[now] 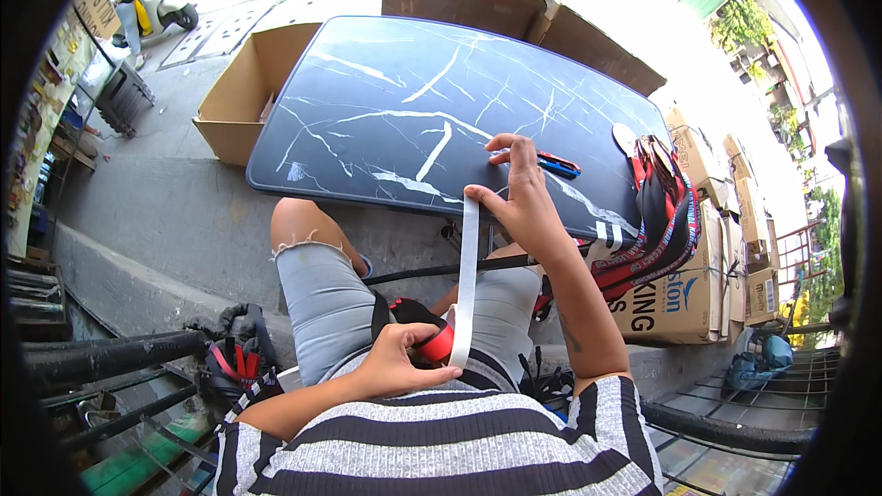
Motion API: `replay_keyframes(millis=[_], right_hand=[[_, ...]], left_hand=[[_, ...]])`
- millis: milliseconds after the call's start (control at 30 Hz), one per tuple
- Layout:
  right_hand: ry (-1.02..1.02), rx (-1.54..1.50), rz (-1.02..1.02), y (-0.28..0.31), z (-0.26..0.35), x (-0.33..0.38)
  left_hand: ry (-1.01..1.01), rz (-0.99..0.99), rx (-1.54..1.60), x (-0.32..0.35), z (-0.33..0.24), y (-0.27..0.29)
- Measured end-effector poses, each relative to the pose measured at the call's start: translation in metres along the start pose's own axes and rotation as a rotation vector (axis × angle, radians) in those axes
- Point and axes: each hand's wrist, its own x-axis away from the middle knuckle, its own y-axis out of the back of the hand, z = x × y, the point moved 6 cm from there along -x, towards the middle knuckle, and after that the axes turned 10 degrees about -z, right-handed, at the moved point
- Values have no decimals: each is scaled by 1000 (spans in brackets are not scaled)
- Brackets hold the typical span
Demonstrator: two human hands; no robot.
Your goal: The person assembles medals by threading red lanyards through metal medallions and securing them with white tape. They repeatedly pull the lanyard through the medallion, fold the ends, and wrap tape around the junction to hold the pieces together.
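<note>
The left hand (pixel 397 360) sits low and near, over the lap, its grip closed around a red tape roll (pixel 439 342), while a white strip of tape (pixel 467 280) runs up from the roll to the right hand (pixel 522 200). The right hand pinches the strip's far end between thumb and fingers at the near edge of the dark marbled table (pixel 395 110), fingertips resting on the tabletop. Just right of that hand a red-and-blue tool (pixel 558 164) lies on the table, patterned straps (pixel 661 211) hang at the right edge, and an open cardboard box (pixel 253 83) stands at the far left.
</note>
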Motion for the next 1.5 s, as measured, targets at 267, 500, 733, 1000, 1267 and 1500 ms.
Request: replay_keyframes(millis=[267,500,733,1000,1267,1500], right_hand=[[-106,-243,-6,2,-17,-4],[272,574,-251,64,-41,2],[26,239,-79,83,-31,27],[-279,-113,448,63,9,90],[-402,-72,644,40,9,112],[-337,-48,664,27,24,109]], left_hand=[[57,-3,-32,-1,-1,-3],[68,-2,-52,-3,2,-3],[22,12,-53,-3,9,-1],[17,0,-71,-4,6,0],[8,-2,-87,-5,10,1],[43,-15,-83,-3,10,2]])
